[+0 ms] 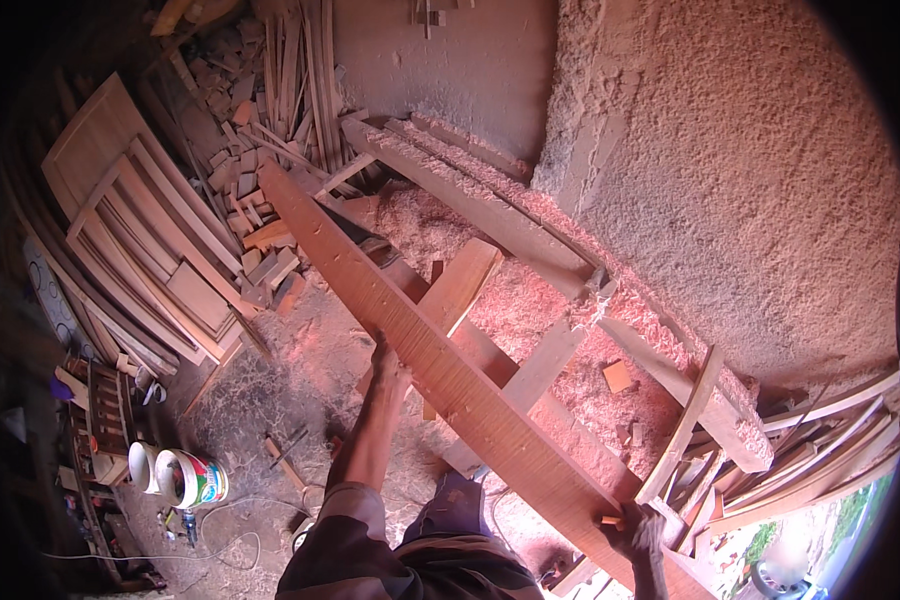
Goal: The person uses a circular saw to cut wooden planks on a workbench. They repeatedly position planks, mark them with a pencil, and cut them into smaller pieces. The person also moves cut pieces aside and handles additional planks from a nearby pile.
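Note:
A long reddish-brown wooden plank (460, 390) runs diagonally across the view, from the far left down to the near right. My left hand (390, 365) grips its near edge around the middle, the fingers partly hidden by the wood. Over the plank's near-right end is my right hand (638, 530), its fingers curled. A short orange stick (611, 520) pokes out from those fingers; its exact kind is too small to make out. Beneath the plank, a shorter wooden piece (465, 280) and a pale crosspiece (545, 365) stick out on the far side.
Pink wood shavings (440, 225) cover the floor around a heavy timber beam (480, 205) by the rough wall (730, 180). Door frames (145, 230) lean at left near heaped offcuts (235, 180). White buckets (177, 478) and a cable (245, 535) are at lower left; curved boards (810, 470) lie right.

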Demonstrator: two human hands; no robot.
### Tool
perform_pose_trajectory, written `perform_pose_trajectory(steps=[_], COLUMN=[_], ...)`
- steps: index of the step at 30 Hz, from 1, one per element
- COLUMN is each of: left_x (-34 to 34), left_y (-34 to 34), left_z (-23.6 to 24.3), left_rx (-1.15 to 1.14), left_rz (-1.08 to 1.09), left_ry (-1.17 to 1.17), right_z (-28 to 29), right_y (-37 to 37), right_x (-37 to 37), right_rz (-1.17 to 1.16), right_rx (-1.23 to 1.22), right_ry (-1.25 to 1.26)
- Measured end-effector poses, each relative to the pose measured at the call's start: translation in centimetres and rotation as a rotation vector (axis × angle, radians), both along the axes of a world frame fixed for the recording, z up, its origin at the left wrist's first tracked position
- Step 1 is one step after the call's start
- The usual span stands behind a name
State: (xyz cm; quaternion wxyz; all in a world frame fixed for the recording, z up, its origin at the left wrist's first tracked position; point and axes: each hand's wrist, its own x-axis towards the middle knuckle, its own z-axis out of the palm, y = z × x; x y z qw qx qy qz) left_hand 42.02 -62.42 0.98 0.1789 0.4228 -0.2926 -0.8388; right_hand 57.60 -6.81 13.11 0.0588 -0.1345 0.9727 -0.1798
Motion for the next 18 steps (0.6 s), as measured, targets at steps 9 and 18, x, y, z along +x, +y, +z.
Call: perform_pose_trajectory(steps=[9, 18], left_x=[-3.0, 7.8], left_y=[-6.2, 5.6], left_z=[-4.9, 4.1], left_rx=[-0.159, -2.173], left_rz=[-0.112, -1.177], left_ry=[-0.259, 0.131], right_z=[-1.7, -4.5], right_y=[-5.2, -7.2], right_x=[-6.0, -8.3], right_rz=[-0.028, 0.041], right_rx=[0.032, 0.158], right_ry=[-0.273, -0.544])
